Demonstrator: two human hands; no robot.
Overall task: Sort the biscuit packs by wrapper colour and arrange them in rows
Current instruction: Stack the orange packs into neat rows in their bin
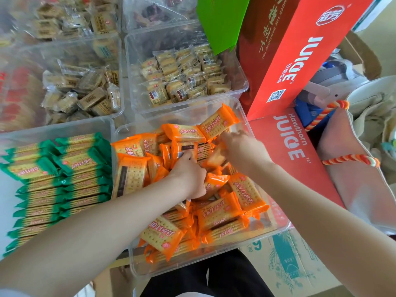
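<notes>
Two hands work in one clear tub [276,229] heaped with orange biscuit packs [216,213], too jumbled to count. Left hand [188,174] curls its grip round a pack mid-heap; right hand [242,146] is blurred, so its grip cannot be told. Beside it, a second tub [85,125] holds green biscuit packs [64,168] in two neat rows. Red juice boxes [293,146] press against the orange tub's right wall.
</notes>
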